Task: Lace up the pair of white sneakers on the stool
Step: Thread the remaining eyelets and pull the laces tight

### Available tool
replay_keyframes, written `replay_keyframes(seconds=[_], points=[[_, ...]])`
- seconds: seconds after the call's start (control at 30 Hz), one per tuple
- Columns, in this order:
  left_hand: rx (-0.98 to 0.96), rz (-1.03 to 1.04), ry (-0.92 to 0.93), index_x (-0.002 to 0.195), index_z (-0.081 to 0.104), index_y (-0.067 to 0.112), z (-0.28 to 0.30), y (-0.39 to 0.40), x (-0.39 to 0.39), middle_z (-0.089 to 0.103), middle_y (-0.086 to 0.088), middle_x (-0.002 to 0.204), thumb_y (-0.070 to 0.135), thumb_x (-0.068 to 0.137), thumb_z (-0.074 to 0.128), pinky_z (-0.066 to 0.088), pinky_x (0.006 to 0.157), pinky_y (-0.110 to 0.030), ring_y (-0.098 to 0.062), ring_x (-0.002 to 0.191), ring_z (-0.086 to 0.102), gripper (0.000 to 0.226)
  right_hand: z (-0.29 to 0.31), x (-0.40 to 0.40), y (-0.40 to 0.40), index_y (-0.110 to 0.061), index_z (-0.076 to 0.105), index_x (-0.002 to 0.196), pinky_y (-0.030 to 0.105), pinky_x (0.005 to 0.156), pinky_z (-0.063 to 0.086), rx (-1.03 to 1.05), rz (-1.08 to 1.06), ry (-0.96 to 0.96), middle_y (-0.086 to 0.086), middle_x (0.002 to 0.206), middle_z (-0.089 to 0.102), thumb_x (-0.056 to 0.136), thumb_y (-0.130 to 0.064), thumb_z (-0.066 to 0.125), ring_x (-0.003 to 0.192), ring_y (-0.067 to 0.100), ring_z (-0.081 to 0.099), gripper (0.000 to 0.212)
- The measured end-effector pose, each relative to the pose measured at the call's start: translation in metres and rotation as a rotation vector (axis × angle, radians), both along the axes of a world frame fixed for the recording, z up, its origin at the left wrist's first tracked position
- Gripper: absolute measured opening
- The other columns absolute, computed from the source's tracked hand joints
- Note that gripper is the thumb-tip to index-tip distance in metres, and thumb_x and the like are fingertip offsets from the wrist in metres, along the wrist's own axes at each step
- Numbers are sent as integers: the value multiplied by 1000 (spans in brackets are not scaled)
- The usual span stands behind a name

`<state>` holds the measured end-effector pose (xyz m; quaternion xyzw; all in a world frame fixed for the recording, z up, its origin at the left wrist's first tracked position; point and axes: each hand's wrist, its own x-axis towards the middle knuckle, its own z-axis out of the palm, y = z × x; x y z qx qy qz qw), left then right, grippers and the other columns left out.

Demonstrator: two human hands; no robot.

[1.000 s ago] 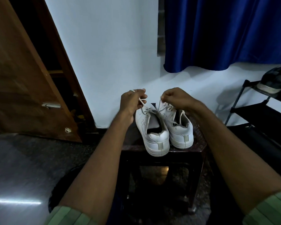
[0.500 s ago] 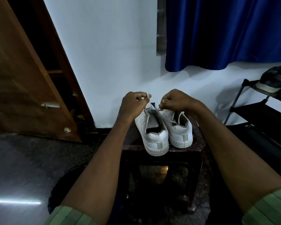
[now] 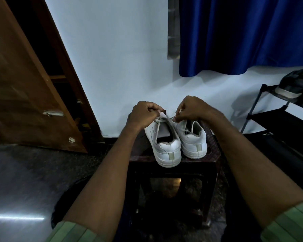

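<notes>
1. Two white sneakers stand side by side on the dark stool, heels toward the camera – the left sneaker nearer, the right sneaker just behind and touching it.
2. Nothing lies inside either shoe; both openings look dark. The black shoe rack at the right carries a dark shoe on its top shelf.
3. The left hand is curled tight, pinching one end of the lace above the left sneaker's tongue.
4. The right hand is likewise curled, pinching the other end; the lace runs taut between the two hands.
5. Against half a second ago the hands sit a little closer together and lower over the shoe, and a second ago the lace ends were lifted higher. The shoes have not moved.
6. Which eyelets the lace passes through is hard to tell – the fingers cover that part.
7. The stool stands on a dark speckled floor against a white wall.
8. A wooden door leans open at the left, and a blue curtain hangs at the upper right.
9. Green sleeves show at both forearms.
</notes>
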<state>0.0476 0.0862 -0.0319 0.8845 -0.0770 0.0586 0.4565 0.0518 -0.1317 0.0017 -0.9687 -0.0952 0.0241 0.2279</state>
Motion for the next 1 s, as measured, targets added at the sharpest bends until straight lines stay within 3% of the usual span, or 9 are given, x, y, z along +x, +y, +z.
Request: replay_keyframes(seconds=[0.13,0.23,0.37,0.43,0.5,0.6,0.77,0.87,1.0], points=[[77,0,-49,78,77,52,-2,-1,1,73,31,83,36,80,67,58,94,-39,4,90,70,19,10,-7,-5,-3,66,62,34,62,43,322,2,-33,3,60,62,84,-18,76,58,18,52,29],[169,-10,-69,74,71,61,-6,-1,4,71,34,83,43,75,65,58,91,-39,4,87,68,19,13,-3,-13,-11,44,54,34,58,31,384,-150,-117,4,53,35,75,-14,66,55,19,35,31],[189,-5,-86,70,69,62,-7,0,7,71,34,82,46,75,64,59,88,-38,4,84,67,18,4,-1,-17,-12,47,55,28,55,35,106,-319,-99,2,54,49,70,-20,69,59,25,51,28],[182,3,-90,69,70,60,-7,-1,7,72,33,82,45,76,63,59,88,-39,3,82,66,18,0,0,-12,-15,54,58,32,70,42,-7,-346,-68,1,63,57,69,-25,70,76,27,62,22],[185,5,-92,70,70,60,-8,-2,8,72,34,83,46,76,62,59,88,-39,3,83,67,17,0,-1,-6,-18,66,74,44,90,38,-135,-360,-106,1,85,62,71,-31,70,103,29,57,13],[192,9,-95,73,70,62,-10,-2,9,72,35,87,46,76,61,59,89,-39,4,88,68,18,3,-5,4,-28,74,89,45,91,25,-204,-266,-257,-5,99,58,78,-26,76,121,28,41,12],[190,24,-137,75,75,49,-7,-5,7,75,28,90,33,84,66,59,88,-35,4,86,66,21,-19,-2,23,-42,77,93,42,84,26,-109,-10,-125,-8,97,64,82,-28,63,115,22,37,22],[188,55,-142,73,73,52,-7,-5,7,73,31,88,37,81,62,59,87,-37,4,86,67,20,-21,-8,24,-29,78,90,43,91,32,-83,33,-110,2,91,65,90,-25,62,111,22,34,16],[127,74,-131,72,74,49,-4,-5,4,73,30,83,54,80,61,58,88,-38,1,87,69,16,-12,-5,26,-14,74,75,38,80,28,82,-6,-123,-2,76,70,95,-33,63,93,19,55,30]])
